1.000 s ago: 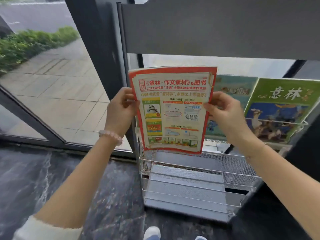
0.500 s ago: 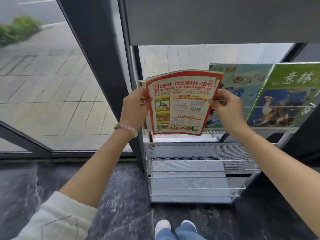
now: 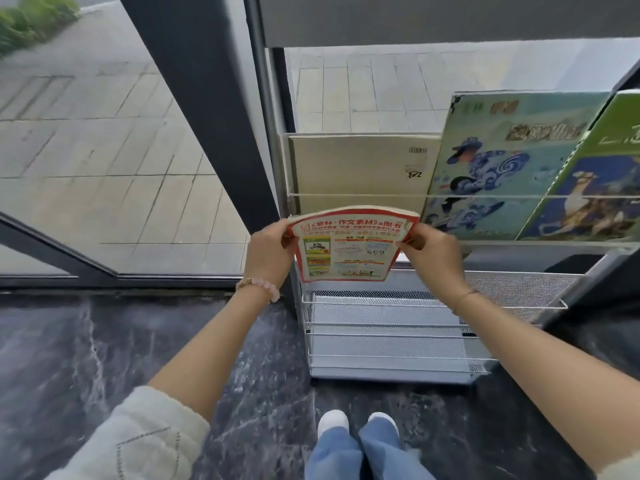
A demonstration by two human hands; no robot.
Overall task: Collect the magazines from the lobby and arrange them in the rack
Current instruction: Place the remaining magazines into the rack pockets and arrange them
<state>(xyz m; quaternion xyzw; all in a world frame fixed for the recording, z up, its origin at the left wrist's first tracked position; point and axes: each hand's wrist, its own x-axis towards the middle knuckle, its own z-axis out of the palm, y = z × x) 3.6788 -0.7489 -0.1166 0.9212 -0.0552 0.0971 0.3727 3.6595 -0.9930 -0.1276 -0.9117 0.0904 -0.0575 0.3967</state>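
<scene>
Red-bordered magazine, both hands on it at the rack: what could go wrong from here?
1. The red-bordered magazine is bowed between the left hand and right hand. Its lower edge might snag on the mesh tier below while going in.
2. Each grip is only a pinch at an upper corner, so it could slip or crease.

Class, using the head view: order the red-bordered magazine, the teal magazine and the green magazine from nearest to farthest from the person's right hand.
1. Red-bordered magazine: gripped by the right hand.
2. Teal magazine: standing just above, to the right.
3. Green magazine: farther right, at the frame's edge.
</scene>
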